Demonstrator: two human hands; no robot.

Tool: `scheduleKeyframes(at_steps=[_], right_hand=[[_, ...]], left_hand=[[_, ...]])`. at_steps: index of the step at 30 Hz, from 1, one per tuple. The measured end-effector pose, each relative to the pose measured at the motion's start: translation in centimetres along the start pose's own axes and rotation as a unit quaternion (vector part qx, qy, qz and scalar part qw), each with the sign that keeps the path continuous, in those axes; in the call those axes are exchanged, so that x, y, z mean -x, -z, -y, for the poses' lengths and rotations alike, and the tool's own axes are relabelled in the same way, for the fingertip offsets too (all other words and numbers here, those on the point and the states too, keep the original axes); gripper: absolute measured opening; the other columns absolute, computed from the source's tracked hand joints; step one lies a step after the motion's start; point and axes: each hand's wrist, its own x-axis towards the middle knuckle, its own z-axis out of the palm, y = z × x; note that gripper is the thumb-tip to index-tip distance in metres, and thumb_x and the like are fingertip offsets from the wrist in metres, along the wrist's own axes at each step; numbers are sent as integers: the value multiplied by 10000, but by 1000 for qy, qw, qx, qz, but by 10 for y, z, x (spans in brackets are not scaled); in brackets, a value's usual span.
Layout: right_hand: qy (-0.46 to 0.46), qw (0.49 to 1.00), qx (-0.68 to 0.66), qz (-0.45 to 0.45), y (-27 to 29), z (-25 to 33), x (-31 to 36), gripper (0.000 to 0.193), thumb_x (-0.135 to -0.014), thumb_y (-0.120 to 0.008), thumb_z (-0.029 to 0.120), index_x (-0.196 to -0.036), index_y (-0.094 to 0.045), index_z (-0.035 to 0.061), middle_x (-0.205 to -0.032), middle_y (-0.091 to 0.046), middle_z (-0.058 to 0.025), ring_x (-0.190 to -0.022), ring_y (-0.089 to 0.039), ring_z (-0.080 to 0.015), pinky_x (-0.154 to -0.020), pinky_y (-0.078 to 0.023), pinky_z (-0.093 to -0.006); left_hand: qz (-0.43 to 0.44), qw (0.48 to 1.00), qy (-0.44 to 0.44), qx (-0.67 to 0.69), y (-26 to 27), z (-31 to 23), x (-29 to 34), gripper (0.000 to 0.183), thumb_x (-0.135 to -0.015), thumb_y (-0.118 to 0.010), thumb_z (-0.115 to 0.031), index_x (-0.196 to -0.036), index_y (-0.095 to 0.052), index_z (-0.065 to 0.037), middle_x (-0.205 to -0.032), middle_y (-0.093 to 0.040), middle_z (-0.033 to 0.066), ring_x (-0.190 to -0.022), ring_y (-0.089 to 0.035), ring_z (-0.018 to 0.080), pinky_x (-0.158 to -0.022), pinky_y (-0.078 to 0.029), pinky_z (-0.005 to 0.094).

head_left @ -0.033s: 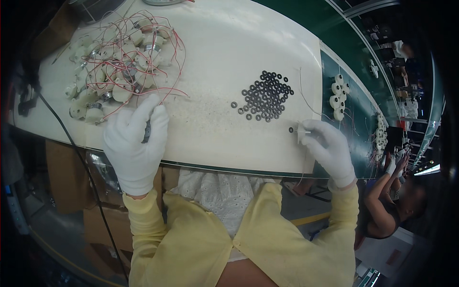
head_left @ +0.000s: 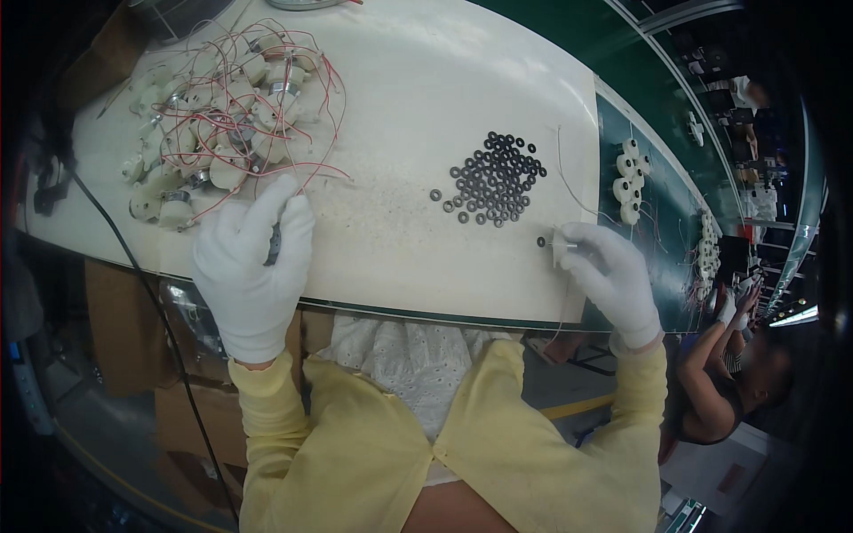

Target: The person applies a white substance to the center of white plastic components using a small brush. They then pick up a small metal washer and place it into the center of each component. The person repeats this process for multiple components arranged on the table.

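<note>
My left hand, in a white glove, is closed round a dark grey part; only a strip of it shows between thumb and fingers. At the table's right end my right hand, gloved too, pinches a small white motor with a wire. A black ring sits at the motor's left side. Many black rings lie in a loose heap between the hands, beyond them. Just past my left hand is a tangled pile of white motors with red and white wires.
White motors with black rings stand in a group on the green surface at right, with more motors farther along. A black cable hangs at left. Another person works at far right.
</note>
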Motion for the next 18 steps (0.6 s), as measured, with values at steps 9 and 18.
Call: scheduleKeyframes(at_steps=[9, 18], right_hand=[[119, 990, 51, 50, 7, 5, -12, 298, -802, -730, 34, -1097, -688, 40, -953, -684, -113, -788, -669, -222, -705, -528, -306], [-72, 995, -57, 30, 2, -6, -5, 369, -869, -743, 92, -1197, -633, -38, -942, -685, -84, -808, -641, -116, -719, -518, -245]], left_hand=[[-30, 999, -12, 8, -5, 4, 1, 248, -823, -794, -157, -1064, -740, -176, -710, -502, 3, -645, -485, 216, -602, -413, 370], [-28, 1000, -8, 11, -4, 3, 0, 254, -814, -797, -152, -1060, -741, -178, -688, -491, -4, -636, -480, 212, -591, -404, 367]])
